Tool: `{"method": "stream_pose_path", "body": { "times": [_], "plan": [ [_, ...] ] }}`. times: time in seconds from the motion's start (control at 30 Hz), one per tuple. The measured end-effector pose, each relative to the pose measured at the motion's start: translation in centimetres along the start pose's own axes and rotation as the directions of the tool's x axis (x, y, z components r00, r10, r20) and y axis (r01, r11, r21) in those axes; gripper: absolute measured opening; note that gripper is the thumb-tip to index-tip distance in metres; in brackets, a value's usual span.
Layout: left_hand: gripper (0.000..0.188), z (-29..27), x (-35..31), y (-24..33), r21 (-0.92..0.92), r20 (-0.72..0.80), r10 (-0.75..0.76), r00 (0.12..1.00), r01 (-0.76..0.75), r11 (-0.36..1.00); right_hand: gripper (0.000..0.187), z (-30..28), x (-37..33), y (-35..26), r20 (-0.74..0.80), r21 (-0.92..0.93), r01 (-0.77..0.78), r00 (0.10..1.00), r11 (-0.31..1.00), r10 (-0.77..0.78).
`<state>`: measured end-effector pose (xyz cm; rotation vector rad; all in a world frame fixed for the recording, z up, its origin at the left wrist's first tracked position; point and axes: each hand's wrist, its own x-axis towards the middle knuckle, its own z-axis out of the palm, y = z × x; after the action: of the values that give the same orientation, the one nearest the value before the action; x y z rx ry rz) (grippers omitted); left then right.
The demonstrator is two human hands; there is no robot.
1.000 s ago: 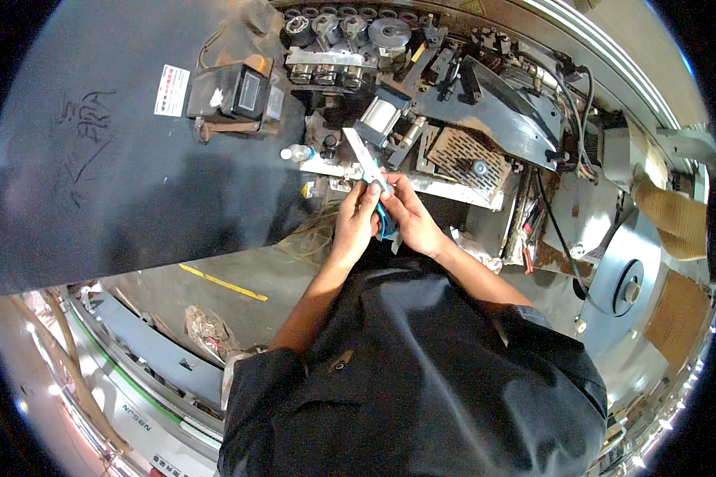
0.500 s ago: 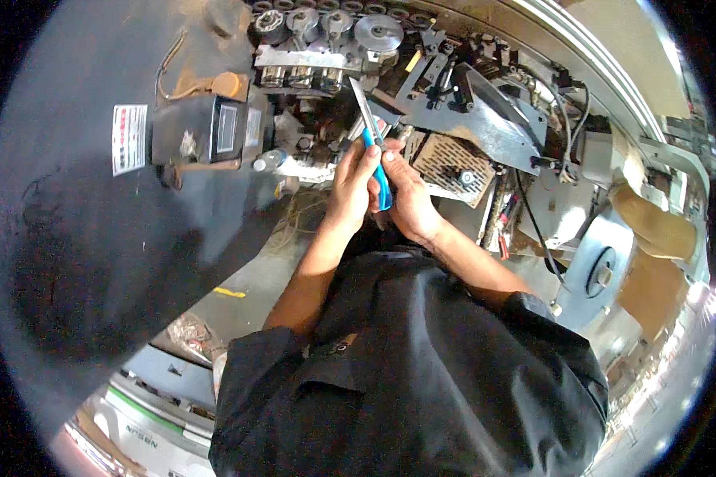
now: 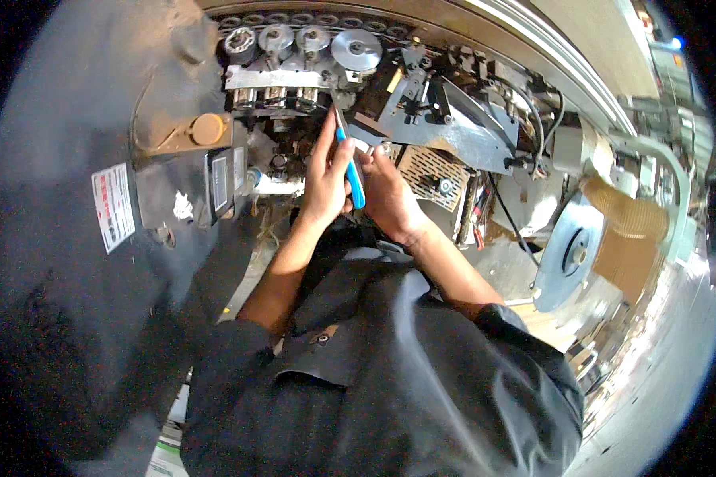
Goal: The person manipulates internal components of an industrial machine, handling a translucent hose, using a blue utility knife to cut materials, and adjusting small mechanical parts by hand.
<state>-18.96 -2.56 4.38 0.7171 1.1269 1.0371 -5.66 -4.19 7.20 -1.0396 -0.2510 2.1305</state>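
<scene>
A utility knife [image 3: 354, 181] with a bright blue handle and a narrow blade is in my left hand [image 3: 324, 184]. Its blade points up and away, toward the metal parts at the back. My left fingers are closed round the handle, with the index finger stretched along the blade side. Close beside the knife on the right is my right hand [image 3: 391, 200], its fingers curled. A small pale piece shows between the two hands; I cannot make out what it is or whether the right fingers grip it.
Round metal rollers [image 3: 356, 51] line the back of the machine. A grey metal plate [image 3: 453, 131] and a slotted tan panel [image 3: 433, 176] lie right of my hands. Farther right stands a large grey disc [image 3: 566, 256]. A dark box-shaped housing [image 3: 179, 187] is at left.
The right thumb has come off the knife, and the hands are slightly apart. My left index finger now extends along the blade. The whole view has shifted, moving the machine leftward in the picture.
</scene>
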Motion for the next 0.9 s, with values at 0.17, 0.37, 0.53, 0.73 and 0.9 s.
{"method": "stream_pose_path", "body": {
  "times": [0.17,0.37,0.53,0.73,0.9],
  "plan": [
    [0.063,-1.7,8.1,-2.7,-0.179,-0.135,-0.130,0.982,0.105,0.978,0.042,-3.2,-1.3,-1.1,-0.116,-0.450,-0.016,0.992,0.893,-0.041],
    [0.064,0.1,13.1,-2.7,0.115,-0.188,-0.183,0.965,0.207,0.972,0.036,-6.5,-3.6,-1.5,-0.142,-0.449,-0.028,0.989,0.893,-0.040],
    [0.063,1.0,14.5,-3.4,0.281,-0.285,-0.170,0.943,0.252,0.926,0.037,-9.4,-4.0,-1.4,-0.165,-0.374,0.016,0.983,0.927,-0.084],
    [0.060,0.9,15.0,-3.9,0.262,-0.257,-0.152,0.954,0.220,0.940,0.041,-11.1,-4.5,-1.7,-0.173,-0.350,0.035,0.980,0.936,-0.101],
    [0.051,-0.3,17.6,-7.3,0.353,-0.277,-0.096,0.956,0.195,0.915,0.038,-11.6,-4.7,-2.4,-0.190,-0.343,0.034,0.976,0.939,-0.104]
  ]
}}
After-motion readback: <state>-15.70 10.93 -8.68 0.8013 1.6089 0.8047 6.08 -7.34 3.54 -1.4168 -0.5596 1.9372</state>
